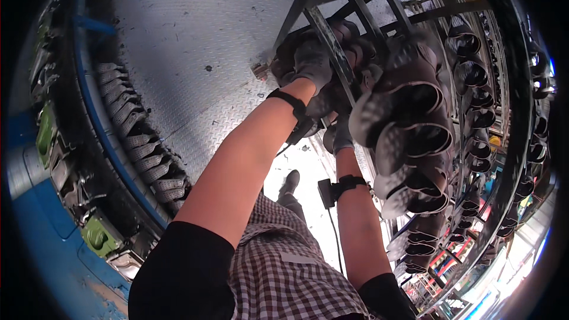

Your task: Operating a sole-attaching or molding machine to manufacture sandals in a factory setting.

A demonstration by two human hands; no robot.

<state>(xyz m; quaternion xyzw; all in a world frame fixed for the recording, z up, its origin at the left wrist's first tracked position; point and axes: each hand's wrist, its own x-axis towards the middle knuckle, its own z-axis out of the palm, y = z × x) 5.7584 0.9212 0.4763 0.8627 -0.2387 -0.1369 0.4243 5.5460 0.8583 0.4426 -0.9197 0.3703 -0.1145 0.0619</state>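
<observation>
In a grey glove, my left hand [312, 64] reaches forward among dark shoe uppers [320, 105] at the near end of a metal rack [332, 44]. It lies against them, and its fingers are lost in the shadow. Lower and to the right, my right hand [343, 133], also gloved in grey, is beside the lower uppers of the same cluster. The rack and the uppers cover most of its fingers. Whether either hand grips an upper cannot be made out. Black straps with small boxes circle both wrists.
More dark uppers [415, 133] hang in stacked rows along the rack at right, their openings facing right. At left curves a blue-edged machine [95, 124] with a row of grey ribbed pieces [142, 145] and green parts [98, 234]. Patterned metal flooring [184, 41] lies beyond.
</observation>
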